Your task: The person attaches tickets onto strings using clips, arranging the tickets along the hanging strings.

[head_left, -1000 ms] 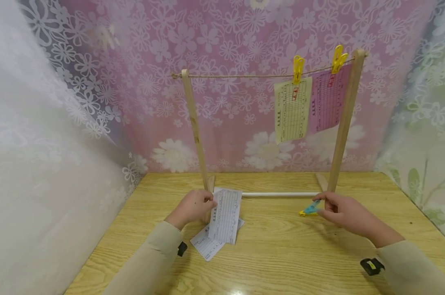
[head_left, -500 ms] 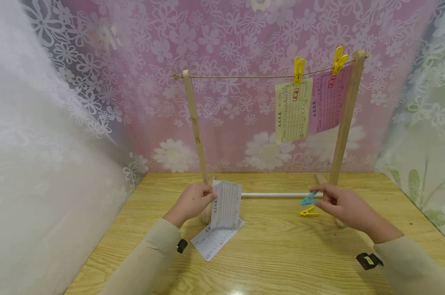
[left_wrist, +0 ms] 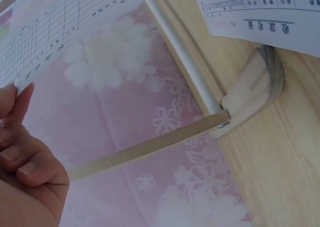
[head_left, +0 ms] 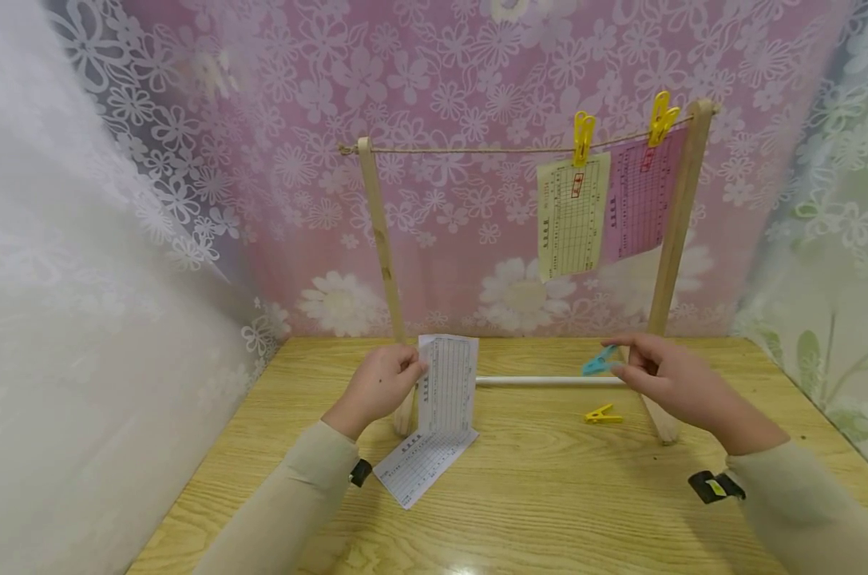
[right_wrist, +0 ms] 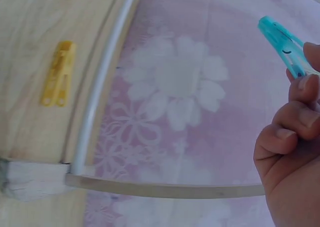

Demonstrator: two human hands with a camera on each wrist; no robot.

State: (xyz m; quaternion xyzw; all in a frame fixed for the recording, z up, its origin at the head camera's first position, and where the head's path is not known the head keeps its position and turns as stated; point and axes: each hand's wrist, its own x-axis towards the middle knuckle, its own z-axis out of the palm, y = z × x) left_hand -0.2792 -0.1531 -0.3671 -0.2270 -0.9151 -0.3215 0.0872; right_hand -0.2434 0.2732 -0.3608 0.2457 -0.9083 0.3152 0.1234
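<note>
My left hand (head_left: 382, 383) pinches a white printed form (head_left: 449, 379) by its left edge, between thumb and forefinger. The sheet hangs upright in front of the left post. Below it, a second white form (head_left: 418, 475) lies flat on the table. My right hand (head_left: 671, 379) holds a blue clothespin (head_left: 599, 362) between thumb and fingers, its nose pointing left. In the right wrist view the same clothespin (right_wrist: 281, 43) sits at the fingertips. On the table beneath it lies a yellow clothespin (head_left: 603, 414).
A wooden frame with a left post (head_left: 381, 239), a right post (head_left: 678, 224) and a white bottom rod (head_left: 541, 381) stands on the table (head_left: 548, 495). From its twine (head_left: 469, 149) hang a yellow form (head_left: 573, 220) and a pink form (head_left: 638, 204), each under a yellow clothespin (head_left: 583, 140).
My left hand has lifted the white form upward, uncovering more of the sheet below. My right hand has raised the blue clothespin off the table, away from the yellow one.
</note>
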